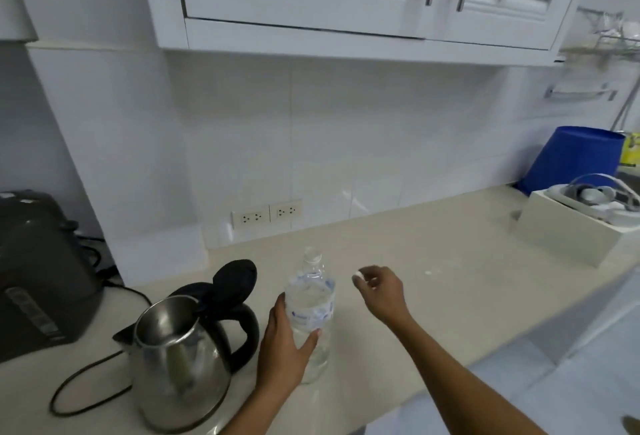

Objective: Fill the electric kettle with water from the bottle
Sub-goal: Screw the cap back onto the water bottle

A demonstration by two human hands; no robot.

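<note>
A steel electric kettle [180,369] stands on the counter at the lower left, its black lid [235,277] flipped up and its mouth showing. Just right of it a clear plastic water bottle [311,299] stands upright with no cap on its neck. My left hand [284,344] is wrapped around the bottle's lower half. To the right of the bottle, my right hand [381,289] hovers above the counter, pinching a small white bottle cap [357,275] between its fingertips.
A black appliance [38,272] with a cord sits at the far left. Wall sockets [266,215] are behind the kettle. At the right stand a white box [581,227] holding a headset and a blue bucket [575,157]. White cabinets hang overhead.
</note>
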